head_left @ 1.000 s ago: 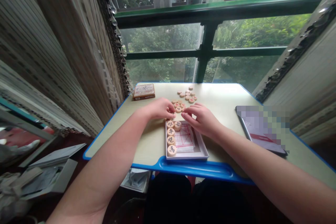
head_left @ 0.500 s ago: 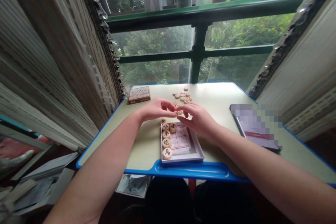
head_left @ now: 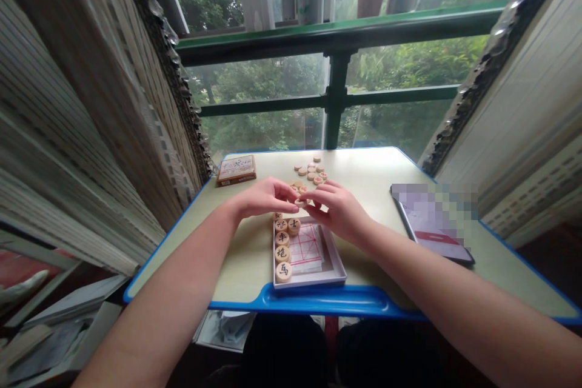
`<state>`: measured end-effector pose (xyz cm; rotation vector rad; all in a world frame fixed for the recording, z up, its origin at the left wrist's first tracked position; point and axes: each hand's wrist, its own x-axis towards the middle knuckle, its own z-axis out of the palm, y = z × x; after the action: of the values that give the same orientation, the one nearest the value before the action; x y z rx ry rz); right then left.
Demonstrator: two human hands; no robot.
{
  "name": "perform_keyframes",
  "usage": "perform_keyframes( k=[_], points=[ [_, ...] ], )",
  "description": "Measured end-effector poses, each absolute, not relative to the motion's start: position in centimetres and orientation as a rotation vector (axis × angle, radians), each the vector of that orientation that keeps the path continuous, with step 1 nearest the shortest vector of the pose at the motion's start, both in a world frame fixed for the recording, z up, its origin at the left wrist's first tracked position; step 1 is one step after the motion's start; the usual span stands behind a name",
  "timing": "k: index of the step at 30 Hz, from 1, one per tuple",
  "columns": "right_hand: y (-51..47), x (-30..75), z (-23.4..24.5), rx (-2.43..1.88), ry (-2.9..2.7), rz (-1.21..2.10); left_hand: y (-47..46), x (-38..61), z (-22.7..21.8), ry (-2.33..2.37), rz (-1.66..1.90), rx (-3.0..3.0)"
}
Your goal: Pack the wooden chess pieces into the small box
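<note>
Fingers of both hands curve inward and nearly meet above the worktop, the left hand and right hand partly closed around a round wooden xiangqi piece at their tips; whether either truly grips it is hard to tell. Just nearer sits a shallow white box holding a red-lined paper board, with five carved pieces along its left side and far end, and a further piece just beyond its far left corner. Farther off lie scattered loose pieces, and a printed cardboard box rests at the far left.
</note>
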<state>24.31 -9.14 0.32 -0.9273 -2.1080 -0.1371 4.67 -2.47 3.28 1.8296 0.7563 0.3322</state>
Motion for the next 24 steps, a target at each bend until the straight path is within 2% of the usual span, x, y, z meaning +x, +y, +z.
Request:
perform_keyframes(
  k=[11,19,24],
  points=[
    [-9.3,24.4,0.4,-0.926,-2.136,-0.125,-2.6,4.7,3.4,0.74,0.38,1.795],
    [-10.2,24.2,1.3,-1.127,-1.977,-0.023,-2.3,4.8,3.0,0.763,0.42,1.863],
    [-9.8,24.0,0.9,-0.993,-2.042,-0.041,-2.5,4.9,3.2,0.748,0.464,1.875]
  ],
)
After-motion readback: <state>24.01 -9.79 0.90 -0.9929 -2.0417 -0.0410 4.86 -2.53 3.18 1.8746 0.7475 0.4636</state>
